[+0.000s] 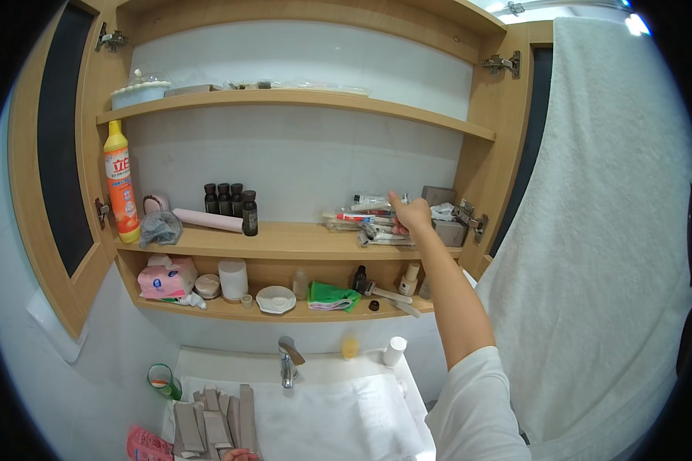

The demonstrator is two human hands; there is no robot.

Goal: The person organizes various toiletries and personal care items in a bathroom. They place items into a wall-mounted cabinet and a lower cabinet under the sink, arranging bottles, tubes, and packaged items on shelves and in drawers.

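My right hand [412, 214] reaches into the open mirror cabinet, at the right end of its middle shelf. Its curled fingers are at a pile of clear-wrapped toiletry packets [375, 235], some with toothpaste tubes in them; whether they grip one is hidden. Just right of this hand are grey boxes [448, 233] and a crumpled white plastic wrapper [443, 211]. Only the fingers of my left hand [240, 455] show at the bottom edge, beside several slim grey cartons [207, 423] heaped on a white towel [328, 426]. What they hold cannot be seen.
Dark small bottles [249, 213], a pink cylinder [207, 220] and a yellow-capped detergent bottle [121, 184] stand or lie leftward. Below, the low shelf [179, 311] carries tissues, jars and a green cloth [333, 295]. A faucet [288, 366] rises behind the towel; a bath towel [600, 230] hangs right.
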